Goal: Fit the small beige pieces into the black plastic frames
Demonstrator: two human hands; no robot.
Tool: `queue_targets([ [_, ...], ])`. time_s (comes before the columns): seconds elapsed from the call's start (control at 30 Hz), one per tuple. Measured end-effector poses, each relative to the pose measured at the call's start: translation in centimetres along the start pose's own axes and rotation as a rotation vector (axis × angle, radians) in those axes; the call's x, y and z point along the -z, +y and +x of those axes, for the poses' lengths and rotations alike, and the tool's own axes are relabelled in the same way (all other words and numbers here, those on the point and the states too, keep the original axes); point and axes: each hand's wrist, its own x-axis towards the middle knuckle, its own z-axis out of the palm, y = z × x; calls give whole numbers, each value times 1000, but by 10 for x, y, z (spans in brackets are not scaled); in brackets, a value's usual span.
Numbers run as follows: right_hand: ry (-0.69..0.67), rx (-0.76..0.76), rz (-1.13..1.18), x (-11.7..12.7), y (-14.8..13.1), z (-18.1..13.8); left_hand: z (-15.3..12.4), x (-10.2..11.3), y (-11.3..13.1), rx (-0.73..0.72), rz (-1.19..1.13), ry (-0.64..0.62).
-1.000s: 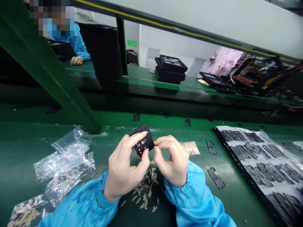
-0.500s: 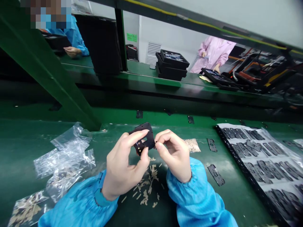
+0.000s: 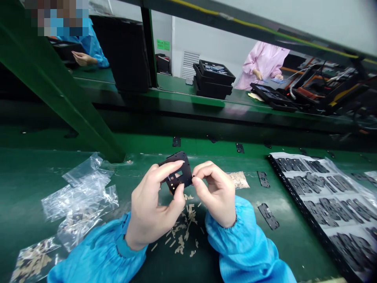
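My left hand (image 3: 157,204) grips a thin black plastic plate (image 3: 184,167) with a rectangular cut-out and small gold contacts, fingers along its face and thumb at its lower edge. At the plate's right edge, my right hand (image 3: 213,190) is closed in a pinch. A tiny dark piece shows at those fingertips, too small to name. Below both hands, small beige strips (image 3: 191,214) lie scattered on the green table (image 3: 126,181). Behind my right hand rests a small clear bag of beige pieces (image 3: 239,180).
Clear plastic bags (image 3: 79,196) lie at left, and another bag of beige pieces (image 3: 32,261) is nearer. On the right a black tray (image 3: 297,208) holds rows of black plates. Loose plates (image 3: 268,216) lie beside it. A green post (image 3: 73,102) slants down at left. Co-workers are across the bench.
My hands and the black plate stay almost in place. Plates at the back of the table have shifted slightly right. The co-worker in pink now has both hands raised above the tray.
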Motion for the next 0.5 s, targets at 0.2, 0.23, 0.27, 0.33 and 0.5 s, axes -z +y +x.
queue_targets([
  [0.2, -39, -3, 1, 3, -1, 3, 3, 3, 2, 76, -31, -20],
  [0.23, -55, -7, 9, 4, -2, 4, 3, 4, 2, 93, -39, -25],
  [0.27, -71, -11, 18, 5, -2, 5, 4, 5, 3, 108, -49, -33],
  [0.33, -88, -14, 31, 6, -4, 5, 5, 6, 3, 127, -67, -48],
  [0.5, -72, -30, 34, 6, -4, 5, 7, 7, 4, 135, -105, -70],
])
